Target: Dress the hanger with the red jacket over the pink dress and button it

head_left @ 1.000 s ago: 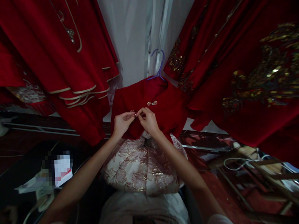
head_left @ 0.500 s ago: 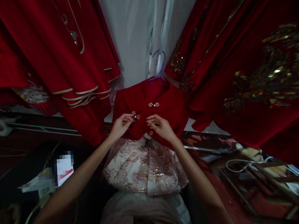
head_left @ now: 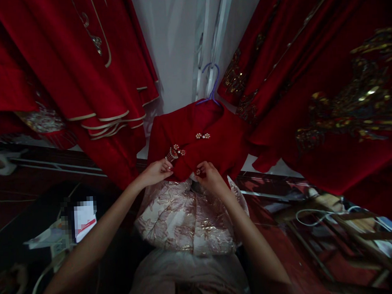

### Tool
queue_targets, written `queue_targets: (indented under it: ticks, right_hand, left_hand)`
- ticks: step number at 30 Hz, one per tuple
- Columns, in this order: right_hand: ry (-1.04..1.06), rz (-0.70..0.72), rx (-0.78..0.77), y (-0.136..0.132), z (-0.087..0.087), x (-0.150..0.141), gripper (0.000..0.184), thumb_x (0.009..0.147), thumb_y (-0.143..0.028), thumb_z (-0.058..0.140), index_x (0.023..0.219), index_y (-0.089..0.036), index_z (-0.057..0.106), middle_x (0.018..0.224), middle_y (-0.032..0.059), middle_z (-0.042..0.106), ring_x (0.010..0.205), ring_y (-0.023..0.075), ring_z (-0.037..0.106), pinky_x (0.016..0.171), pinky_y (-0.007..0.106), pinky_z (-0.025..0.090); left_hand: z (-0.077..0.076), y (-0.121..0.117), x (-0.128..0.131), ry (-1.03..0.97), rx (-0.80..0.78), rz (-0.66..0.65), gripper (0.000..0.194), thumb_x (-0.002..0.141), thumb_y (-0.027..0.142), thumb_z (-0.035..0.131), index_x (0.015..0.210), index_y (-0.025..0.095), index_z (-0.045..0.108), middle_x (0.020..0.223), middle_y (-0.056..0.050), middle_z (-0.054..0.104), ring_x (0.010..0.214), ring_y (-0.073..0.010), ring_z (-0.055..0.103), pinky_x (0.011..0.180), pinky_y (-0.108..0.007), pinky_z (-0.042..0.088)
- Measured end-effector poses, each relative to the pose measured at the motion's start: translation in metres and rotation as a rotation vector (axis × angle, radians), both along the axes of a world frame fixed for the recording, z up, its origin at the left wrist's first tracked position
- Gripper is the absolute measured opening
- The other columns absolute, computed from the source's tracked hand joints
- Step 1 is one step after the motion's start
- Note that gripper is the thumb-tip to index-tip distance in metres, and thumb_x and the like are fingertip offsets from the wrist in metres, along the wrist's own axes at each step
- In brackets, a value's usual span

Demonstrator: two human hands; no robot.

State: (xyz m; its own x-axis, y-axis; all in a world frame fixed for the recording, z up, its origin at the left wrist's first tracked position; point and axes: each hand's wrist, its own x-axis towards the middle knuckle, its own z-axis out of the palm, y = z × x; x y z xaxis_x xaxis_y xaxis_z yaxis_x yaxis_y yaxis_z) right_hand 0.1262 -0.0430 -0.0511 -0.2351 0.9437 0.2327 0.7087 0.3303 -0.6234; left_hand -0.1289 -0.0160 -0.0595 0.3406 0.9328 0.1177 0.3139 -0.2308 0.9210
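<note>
A red jacket (head_left: pixel 178 121) with jewelled flower fasteners hangs from a purple hanger (head_left: pixel 215 79). Pinched at its lower front edge is my left hand (head_left: pixel 155 172), just below a beaded tassel ornament (head_left: pixel 172 154) beside one flower fastener (head_left: pixel 181 152). My right hand (head_left: pixel 211 176) has its fingers closed at the lower flower fastener (head_left: pixel 198 171) on the other front panel. The upper fastener (head_left: pixel 203 136) spans the chest, fastened. Below the hem, a pale brocade skirt (head_left: pixel 189 221) with a metallic floral pattern lies bunched.
Red garments with pale piping (head_left: pixel 112 94) hang at left. Red garments with gold sequin work (head_left: pixel 344 110) hang at right. A wooden frame with a white cord (head_left: pixel 311 222) stands lower right. White packets (head_left: pixel 84 219) lie on a dark surface at lower left.
My left hand has moved down from the flower fastener to the jacket edge, and the tassel ornament now shows. My right hand has moved down onto the lower fastener.
</note>
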Motion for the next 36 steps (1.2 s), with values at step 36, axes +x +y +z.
queue_targets:
  ticks: [36]
  right_hand:
    - [0.29, 0.069, 0.041, -0.016, -0.013, -0.04, 0.005, 0.085, -0.02, 0.052, 0.089, -0.023, 0.052, 0.086, 0.0004, 0.063, 0.075, 0.0128, 0.061, 0.07, 0.024, 0.051]
  left_hand:
    - [0.002, -0.013, 0.033, -0.042, -0.066, 0.039, 0.014, 0.062, 0.023, 0.07, 0.073, 0.015, 0.069, 0.072, -0.006, 0.072, 0.068, -0.0173, 0.068, 0.069, -0.031, 0.056]
